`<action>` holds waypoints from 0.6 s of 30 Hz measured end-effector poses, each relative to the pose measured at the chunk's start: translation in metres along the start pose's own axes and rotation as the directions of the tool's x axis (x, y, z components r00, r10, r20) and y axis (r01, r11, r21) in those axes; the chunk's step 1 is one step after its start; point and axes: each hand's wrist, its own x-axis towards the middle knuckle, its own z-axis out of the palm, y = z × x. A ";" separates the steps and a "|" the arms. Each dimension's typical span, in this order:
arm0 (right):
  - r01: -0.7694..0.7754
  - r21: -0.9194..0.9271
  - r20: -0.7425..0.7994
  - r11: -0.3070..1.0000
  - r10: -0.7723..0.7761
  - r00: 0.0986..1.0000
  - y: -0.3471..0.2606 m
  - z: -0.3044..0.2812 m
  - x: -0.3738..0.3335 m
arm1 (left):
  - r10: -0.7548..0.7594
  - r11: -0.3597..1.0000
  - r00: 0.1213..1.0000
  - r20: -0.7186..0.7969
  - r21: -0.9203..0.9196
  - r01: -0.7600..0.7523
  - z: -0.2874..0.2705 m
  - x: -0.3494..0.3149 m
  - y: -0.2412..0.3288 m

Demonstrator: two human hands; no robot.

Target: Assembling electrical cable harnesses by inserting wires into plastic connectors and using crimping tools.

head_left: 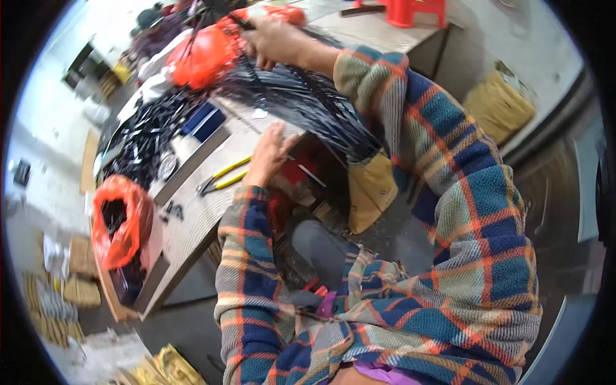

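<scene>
Fingers (276, 130) of left hand (268, 156) spread, empty, right hand (277, 42) outstretched, curled (hold unclear)

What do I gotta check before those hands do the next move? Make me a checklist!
1. Yellow-handled tool lying on the table: ok, it is close beside the left hand.
2. Left hand empty: cannot tell, its palm side is hidden.
3. Right hand has a good hold: cannot tell, it is raised and its fingertips are too blurry.
4. Short black pieces tidy: not ok, they lie in a jumbled heap.
5. Red bag at the table's left end open: ok, its mouth gapes.
</scene>
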 end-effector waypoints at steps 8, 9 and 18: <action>0.567 -0.642 -0.180 0.516 -0.820 0.543 -0.009 0.037 0.071 | 0.141 0.988 0.989 0.056 -0.077 -0.136 -0.045 -0.067 0.044; 0.592 -0.663 -0.193 0.459 -0.869 0.456 -0.015 0.039 0.076 | 0.193 0.980 0.979 0.073 -0.058 -0.189 -0.051 -0.072 0.050; 0.286 -0.353 -0.244 0.891 -0.382 0.891 0.116 0.096 0.025 | 0.203 0.925 0.973 -0.113 -0.304 -0.229 -0.107 -0.108 0.086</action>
